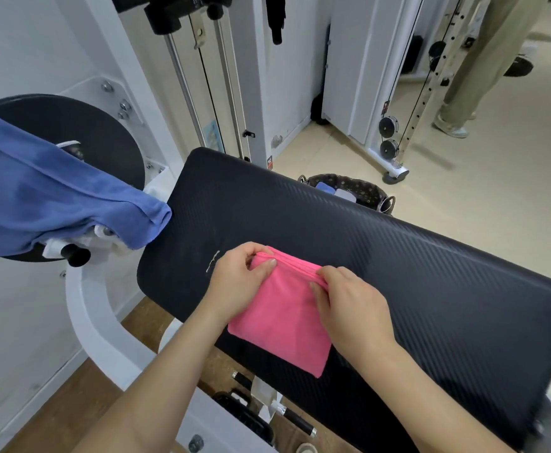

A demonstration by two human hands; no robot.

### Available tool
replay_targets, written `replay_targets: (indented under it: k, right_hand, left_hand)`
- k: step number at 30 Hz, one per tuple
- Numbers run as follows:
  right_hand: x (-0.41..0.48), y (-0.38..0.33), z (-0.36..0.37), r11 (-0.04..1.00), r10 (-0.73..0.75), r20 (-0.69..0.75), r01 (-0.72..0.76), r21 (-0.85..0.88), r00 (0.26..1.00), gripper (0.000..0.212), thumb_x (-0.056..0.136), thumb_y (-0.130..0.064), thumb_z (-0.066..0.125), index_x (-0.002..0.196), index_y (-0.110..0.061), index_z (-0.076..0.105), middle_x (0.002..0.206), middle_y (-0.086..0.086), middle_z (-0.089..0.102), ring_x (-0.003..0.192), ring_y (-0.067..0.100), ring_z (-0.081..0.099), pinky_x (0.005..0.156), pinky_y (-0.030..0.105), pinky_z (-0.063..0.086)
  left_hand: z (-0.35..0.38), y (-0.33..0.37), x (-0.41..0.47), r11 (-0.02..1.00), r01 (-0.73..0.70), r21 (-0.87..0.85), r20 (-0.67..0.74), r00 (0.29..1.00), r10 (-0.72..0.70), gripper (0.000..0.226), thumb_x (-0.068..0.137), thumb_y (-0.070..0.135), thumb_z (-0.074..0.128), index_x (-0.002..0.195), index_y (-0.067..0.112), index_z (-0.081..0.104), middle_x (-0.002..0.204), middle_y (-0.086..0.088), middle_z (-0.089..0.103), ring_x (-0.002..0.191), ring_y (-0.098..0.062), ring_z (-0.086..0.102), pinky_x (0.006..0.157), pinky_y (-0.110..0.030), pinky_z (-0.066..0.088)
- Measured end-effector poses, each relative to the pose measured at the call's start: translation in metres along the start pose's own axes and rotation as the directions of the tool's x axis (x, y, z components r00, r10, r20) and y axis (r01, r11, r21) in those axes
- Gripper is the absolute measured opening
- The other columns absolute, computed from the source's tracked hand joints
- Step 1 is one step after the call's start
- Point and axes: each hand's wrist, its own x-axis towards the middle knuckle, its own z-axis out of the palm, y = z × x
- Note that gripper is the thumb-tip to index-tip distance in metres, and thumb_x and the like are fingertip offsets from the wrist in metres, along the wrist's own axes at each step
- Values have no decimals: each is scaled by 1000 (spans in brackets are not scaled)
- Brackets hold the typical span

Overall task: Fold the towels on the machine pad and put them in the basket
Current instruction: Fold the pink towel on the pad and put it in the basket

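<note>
A pink towel [283, 318], folded into a small square, lies on the black machine pad [414, 273] near its front edge. My left hand [238, 276] pinches the towel's far left corner, thumb on top. At the far right corner, my right hand [349, 299] grips the stacked folded edges. A blue towel [58, 197] hangs unfolded over the machine's round black disc at the left. The basket [365, 191], dark with a flowered lining, stands on the floor behind the pad, and folded light cloths show inside it.
White machine frame [104, 322] curves below the pad at left. Steel guide rods and cable [202, 76] rise behind the pad. A pulley column [395, 148] stands at the right rear. A person's legs [483, 70] are on the beige floor at far right.
</note>
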Motion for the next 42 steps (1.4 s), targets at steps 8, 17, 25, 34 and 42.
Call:
replay_targets:
  k: [8, 17, 25, 34, 42]
  right_hand:
    - [4, 5, 10, 999, 35, -119, -40, -37, 992, 24, 97, -34, 49, 96, -15, 62, 90, 1, 54, 59, 29, 56, 52, 34, 43]
    - [-2, -1, 2, 979, -202, -354, 191, -67, 913, 31, 78, -6, 71, 108, -6, 67, 96, 11, 58, 78, 29, 54, 61, 37, 47]
    - [-22, 13, 29, 890, -269, 107, 290, -352, 957, 85, 90, -60, 40, 149, -2, 26, 158, 16, 20, 148, 29, 15, 114, 46, 20]
    - [-27, 11, 31, 882, -324, 64, 326, -341, 944, 74, 95, -47, 40, 148, 2, 25, 158, 19, 19, 148, 31, 11, 115, 47, 20]
    - [-62, 14, 47, 809, -397, 162, 428, -403, 903, 74, 87, -47, 48, 140, 4, 41, 151, 24, 33, 143, 36, 27, 113, 47, 21]
  left_hand:
    - [24, 4, -7, 953, -94, 289, -125, 983, 135, 15, 100, 30, 45, 106, 20, 54, 96, 12, 56, 92, -13, 56, 75, -32, 42]
    - [40, 2, -7, 876, -86, 475, -176, 966, 191, 35, 96, 40, 30, 107, 17, 54, 102, 4, 61, 94, -19, 57, 72, -36, 43]
    - [30, -1, -17, 866, -266, 424, -300, 861, 411, 26, 95, 30, 55, 117, 17, 52, 113, -3, 56, 102, -20, 52, 84, -35, 45]
    - [42, -57, -45, 606, -467, 644, 171, 860, 481, 66, 99, 55, 26, 155, 23, 7, 162, -7, 9, 149, -20, 6, 118, -47, 16]
    - [43, -57, -39, 576, -468, 670, 243, 872, 425, 68, 99, 57, 18, 155, 23, 0, 163, -7, 0, 150, -22, 1, 116, -58, 16]
